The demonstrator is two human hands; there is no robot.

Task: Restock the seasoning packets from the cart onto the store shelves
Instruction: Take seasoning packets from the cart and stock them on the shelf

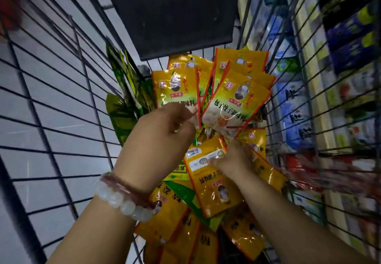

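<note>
Inside the wire cart (61, 103), the left hand (162, 127) grips a fan of yellow seasoning packets (235, 99), hiding their lower edges. The right hand (233, 160) pinches one upside-down packet (210, 177). The shelves (340, 78) beyond the cart's right side are blurred.

Both hands down inside wire cart (61, 90). Left hand (162, 127) at centre, pinching bottom edges of fanned packets (226, 90), fan spreading up and away twd far end of cart. Right hand (233, 160) just below-right of left, gripping single packet (210, 181) lying face-up on loose pile (185, 233) on cart floor. More packets (123, 90) standing vs left wall. Flap panel (175, 16) at far end, above fan. Store shelves (329, 78) w/ goods beyond right wall. Bead bracelets (123, 195) on left wrist.
</note>
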